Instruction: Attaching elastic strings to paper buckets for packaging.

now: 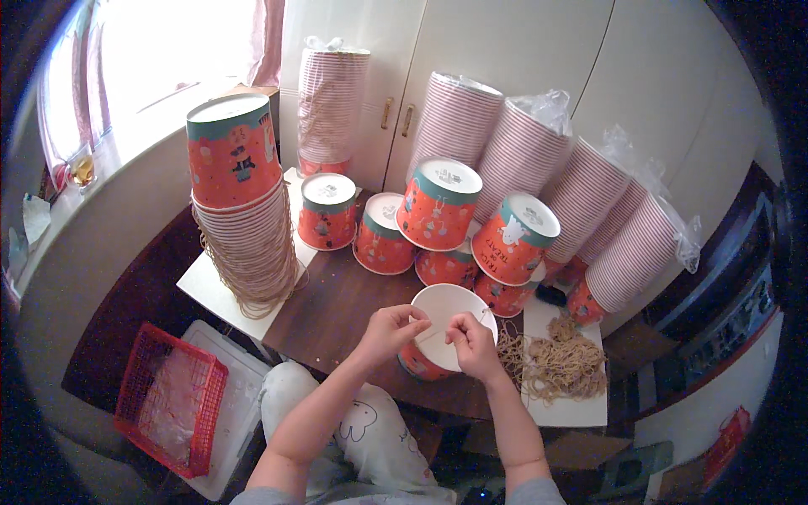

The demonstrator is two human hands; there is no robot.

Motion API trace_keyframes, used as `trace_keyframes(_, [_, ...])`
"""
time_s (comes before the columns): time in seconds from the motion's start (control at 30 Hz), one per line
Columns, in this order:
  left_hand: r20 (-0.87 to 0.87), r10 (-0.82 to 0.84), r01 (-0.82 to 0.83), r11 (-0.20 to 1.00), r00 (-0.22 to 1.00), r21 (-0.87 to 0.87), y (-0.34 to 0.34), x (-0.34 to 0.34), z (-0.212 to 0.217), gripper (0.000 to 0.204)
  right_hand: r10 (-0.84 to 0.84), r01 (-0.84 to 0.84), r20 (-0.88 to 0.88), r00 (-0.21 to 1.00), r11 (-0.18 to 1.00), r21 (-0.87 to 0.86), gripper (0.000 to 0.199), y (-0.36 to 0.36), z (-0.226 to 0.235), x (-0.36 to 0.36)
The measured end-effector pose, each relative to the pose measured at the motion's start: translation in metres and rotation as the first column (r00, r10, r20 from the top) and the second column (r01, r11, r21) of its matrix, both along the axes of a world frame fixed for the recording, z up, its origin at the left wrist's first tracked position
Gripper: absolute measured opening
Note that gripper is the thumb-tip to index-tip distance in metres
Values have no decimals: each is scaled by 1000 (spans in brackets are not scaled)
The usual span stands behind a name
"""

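Note:
An orange paper bucket [454, 300] with a white inside stands upright on the brown table in front of me, its mouth facing up. Over its opening, my left hand [392, 334] is closed in a pinch, thumb against fingertips. My right hand [473, 345] is curled closed at the bucket's right side. A thin tan twine cord [427, 335] shows faintly between the two hands; much of it is hidden by the fingers. A bit of cord also shows at the bucket's right rim. To the right of the bucket lies a tangled pile of twine cords [566, 362].
Upside-down orange buckets [439, 204] stand behind the work spot. At left rises a tall nested stack [240, 198] hung with cord loops. Bagged bucket stacks [526, 151] lean along the cabinet. A red plastic basket [172, 400] sits low at left; a dark object [551, 295] lies near the cords.

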State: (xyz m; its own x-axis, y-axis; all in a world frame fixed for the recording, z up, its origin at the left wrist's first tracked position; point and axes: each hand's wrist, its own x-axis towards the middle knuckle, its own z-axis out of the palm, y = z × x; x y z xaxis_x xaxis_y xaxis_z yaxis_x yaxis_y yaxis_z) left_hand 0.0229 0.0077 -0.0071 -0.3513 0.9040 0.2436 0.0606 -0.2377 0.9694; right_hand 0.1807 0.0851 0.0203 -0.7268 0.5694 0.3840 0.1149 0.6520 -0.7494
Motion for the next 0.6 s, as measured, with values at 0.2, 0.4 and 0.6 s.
trace_keyframes(0.2, [-72, -57, 50, 994, 996, -100, -5, -1, 14, 14, -32, 27, -82, 996, 998, -56, 4, 5, -9, 3])
trace_keyframes(0.4, [-500, 235, -66, 941, 833, 333, -7, 1, 23, 17, -1, 1, 31, 1000, 1000, 13, 7, 2, 13, -5])
trace_keyframes(0.6, [-587, 312, -75, 917, 747, 393, -4, 3, 15, 12, 32, -38, 80, 996, 997, 66, 8, 0, 17, -10])
